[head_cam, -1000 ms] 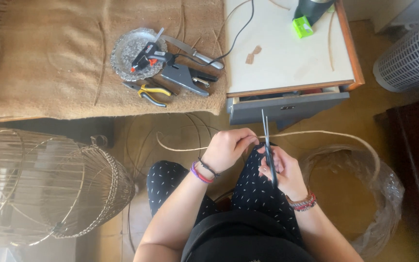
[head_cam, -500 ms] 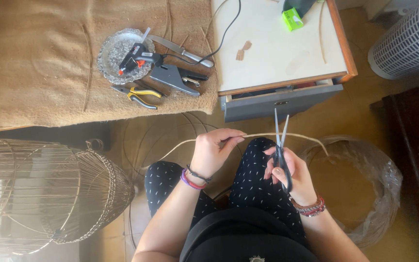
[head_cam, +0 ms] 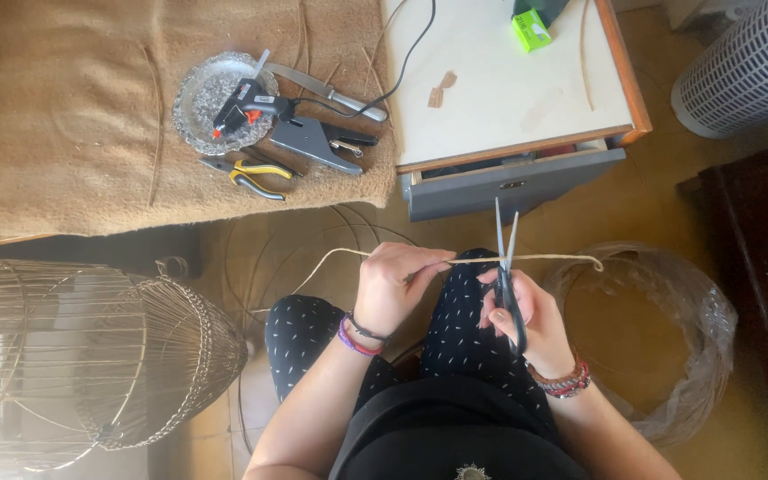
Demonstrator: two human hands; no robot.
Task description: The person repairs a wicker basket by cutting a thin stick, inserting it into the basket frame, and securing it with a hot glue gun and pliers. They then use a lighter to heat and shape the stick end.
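Strand: a thin, pale tan rattan strand (head_cam: 544, 259) is held level above the lap, its right end curled downward.
Scissors: slim grey metal scissors with black handles (head_cam: 506, 267) are held upright, blades parted around the strand, tips pointed away.

Bare floor lies open between the knees and the grey drawer (head_cam: 513, 185), which juts out just ahead; a wire cage frame (head_cam: 91, 356) closes off the left, a clear plastic bag (head_cam: 668, 356) crowds the right, and tools clutter the burlap-covered table (head_cam: 64, 133)
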